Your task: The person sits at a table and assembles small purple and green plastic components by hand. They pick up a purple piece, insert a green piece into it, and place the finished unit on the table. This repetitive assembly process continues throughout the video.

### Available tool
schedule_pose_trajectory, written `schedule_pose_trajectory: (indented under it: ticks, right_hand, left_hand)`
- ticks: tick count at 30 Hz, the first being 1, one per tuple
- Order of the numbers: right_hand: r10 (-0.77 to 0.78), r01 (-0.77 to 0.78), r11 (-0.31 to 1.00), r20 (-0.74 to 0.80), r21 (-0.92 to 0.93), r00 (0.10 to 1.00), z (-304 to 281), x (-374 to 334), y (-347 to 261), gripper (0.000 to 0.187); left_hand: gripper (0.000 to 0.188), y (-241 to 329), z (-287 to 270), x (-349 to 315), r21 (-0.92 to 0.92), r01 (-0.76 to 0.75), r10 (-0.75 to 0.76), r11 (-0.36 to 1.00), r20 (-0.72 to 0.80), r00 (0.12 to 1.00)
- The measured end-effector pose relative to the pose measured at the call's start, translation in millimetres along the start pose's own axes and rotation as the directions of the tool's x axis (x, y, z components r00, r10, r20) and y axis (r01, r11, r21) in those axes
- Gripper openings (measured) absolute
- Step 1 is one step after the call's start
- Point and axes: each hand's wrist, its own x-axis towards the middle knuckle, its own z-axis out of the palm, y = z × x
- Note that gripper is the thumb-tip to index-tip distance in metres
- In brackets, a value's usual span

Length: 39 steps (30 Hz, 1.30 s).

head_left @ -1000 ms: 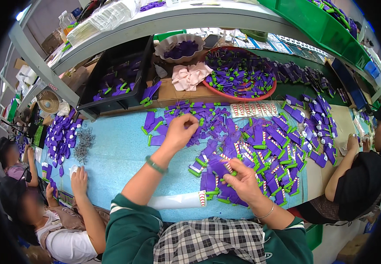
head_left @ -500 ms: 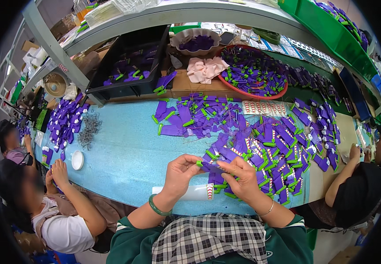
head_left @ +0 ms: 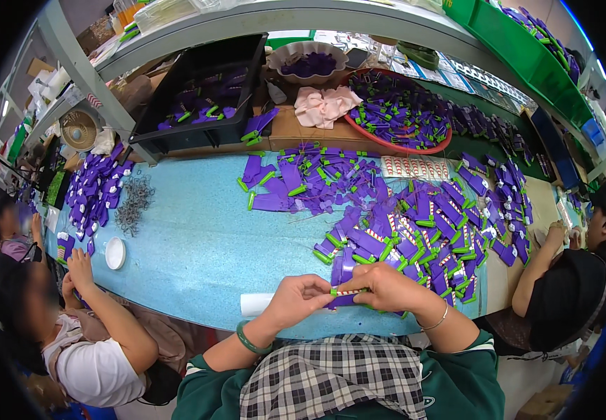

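Note:
My left hand [head_left: 297, 301] and my right hand [head_left: 387, 285] meet over the table's near edge, both closed on one flat purple plastic piece [head_left: 343, 301] with a green end and a red-and-white striped strip along it. The left fingers pinch its green end; the right fingers press on the strip from above. Part of the piece is hidden under the fingers. Just beyond my right hand spreads a pile of similar purple-and-green pieces [head_left: 415, 241], many bearing striped strips. A curled white sheet [head_left: 255, 304] lies beside my left hand, partly covered by it.
Across the table lie a striped sticker sheet [head_left: 415, 168], a black bin [head_left: 198, 136], a red basket [head_left: 394, 145], a fluted bowl [head_left: 278, 61] and a pink cloth [head_left: 325, 106]. To the left are wire bits [head_left: 134, 203] and a white lid [head_left: 115, 253]. Co-workers sit on both sides.
Both hands have moved nearer to me and slightly right with the piece. My right fingers now press along its striped strip. The curled sheet is more covered by my left hand.

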Motion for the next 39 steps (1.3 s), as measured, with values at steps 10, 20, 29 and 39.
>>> schedule_pose_trajectory:
  ticks: [10, 20, 29, 39]
  right_hand:
    - [0.055, 0.107, 0.614, -0.178, 0.782, 0.982, 30, 29, -9, 0.045]
    - [-0.380, 0.382, 0.897, 0.054, -0.221, 0.923, -26, 74, -29, 0.016]
    - [-0.272, 0.040, 0.576, -0.146, -0.816, 0.951, -43, 133, 56, 0.004]
    - [-0.283, 0.029, 0.676, -0.223, -0.736, 0.933, -38, 131, 61, 0.015]
  left_hand:
    - [0.012, 19, -14, -10, -0.294, -0.370, 0.351, 0.881, -0.120, 0.929]
    - [0.010, 48, -31, -14, 0.397, -0.383, 0.413, 0.834, 0.011, 0.911]
    - [0.013, 44, -60, -22, -0.160, -0.522, 0.392, 0.838, -0.490, 0.779]
    - [0.012, 30, -66, -11, -0.258, -0.676, 0.447, 0.690, -0.583, 0.678]
